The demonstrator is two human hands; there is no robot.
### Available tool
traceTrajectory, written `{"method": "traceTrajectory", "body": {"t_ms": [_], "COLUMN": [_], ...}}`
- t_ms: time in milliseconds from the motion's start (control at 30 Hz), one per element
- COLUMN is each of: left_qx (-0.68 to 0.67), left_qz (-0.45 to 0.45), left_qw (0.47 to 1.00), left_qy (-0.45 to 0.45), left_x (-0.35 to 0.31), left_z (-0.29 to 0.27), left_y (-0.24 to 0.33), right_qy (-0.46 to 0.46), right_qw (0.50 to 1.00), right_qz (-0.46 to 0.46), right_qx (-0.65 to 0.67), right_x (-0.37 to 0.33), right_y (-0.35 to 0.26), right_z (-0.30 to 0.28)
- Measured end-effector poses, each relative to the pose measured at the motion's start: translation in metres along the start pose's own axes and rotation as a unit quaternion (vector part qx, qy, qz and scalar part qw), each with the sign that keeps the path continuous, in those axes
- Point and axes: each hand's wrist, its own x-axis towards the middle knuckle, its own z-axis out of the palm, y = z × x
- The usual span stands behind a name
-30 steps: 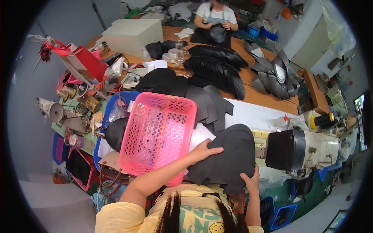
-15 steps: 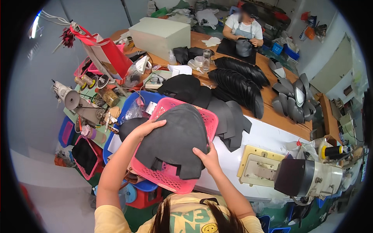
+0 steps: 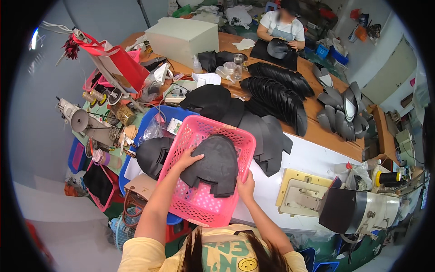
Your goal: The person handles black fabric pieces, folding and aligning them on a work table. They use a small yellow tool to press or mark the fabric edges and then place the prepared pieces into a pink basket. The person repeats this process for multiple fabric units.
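A pink perforated plastic basket (image 3: 247,136) tilts in front of me. Inside it is a small stack of black arch-shaped panels (image 3: 214,156) with a notched lower edge. My left hand (image 3: 186,159) grips the panels at their left edge, thumb on top and its other fingers mostly hidden. At the basket's right side, my right hand (image 3: 246,187) is closed on the rim. White-dotted pink material (image 3: 210,199) shows at the basket bottom. More black notched panels (image 3: 154,156) lie left of the basket, and further dark panels (image 3: 258,131) lie fanned behind it.
A blue tub (image 3: 144,129) stands under and left of the basket. To the right is a sewing machine (image 3: 346,208) on the white tabletop (image 3: 299,158). Rows of black curved pieces (image 3: 276,102) cover part of the brown table, where a co-worker (image 3: 283,31) handles a black piece.
The black panels have gone down into the basket, uncovering more of its inside. My right hand has shifted from the panels to the basket rim. A brown handbag now shows at the left.
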Motion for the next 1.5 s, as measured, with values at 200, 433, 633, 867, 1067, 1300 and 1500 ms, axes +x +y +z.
{"method": "traceTrajectory", "body": {"t_ms": [200,433,633,867,1067,1300,1500], "left_qx": [0.034,0.118,-0.189,-0.247,-0.16,-0.387,-0.44], "left_qz": [0.027,0.12,0.172,-0.068,-0.131,-0.221,-0.307], "left_qw": [0.998,0.985,0.925,0.769,0.773,0.747,0.733], "left_qy": [0.052,0.045,0.282,0.586,0.6,0.493,0.418], "left_x": [-0.012,-0.076,-0.113,-0.081,-0.059,-0.024,0.008], "left_z": [0.062,0.143,0.047,-0.032,-0.116,-0.152,-0.155], "left_y": [-0.033,0.022,0.034,-0.16,-0.214,-0.308,-0.346], "right_qy": [-0.005,0.011,0.009,0.029,0.028,0.11,-0.16], "right_qw": [0.996,0.998,0.999,0.997,0.977,0.933,0.929], "right_qz": [-0.081,-0.011,0.03,0.036,-0.068,-0.249,-0.296], "right_qx": [0.021,-0.055,-0.039,-0.064,-0.198,-0.236,-0.153], "right_x": [0.006,-0.017,-0.025,-0.013,0.007,-0.011,-0.014], "right_y": [0.02,0.079,0.1,0.109,0.128,0.015,-0.09], "right_z": [-0.045,-0.145,-0.194,-0.197,-0.221,-0.155,0.003]}}
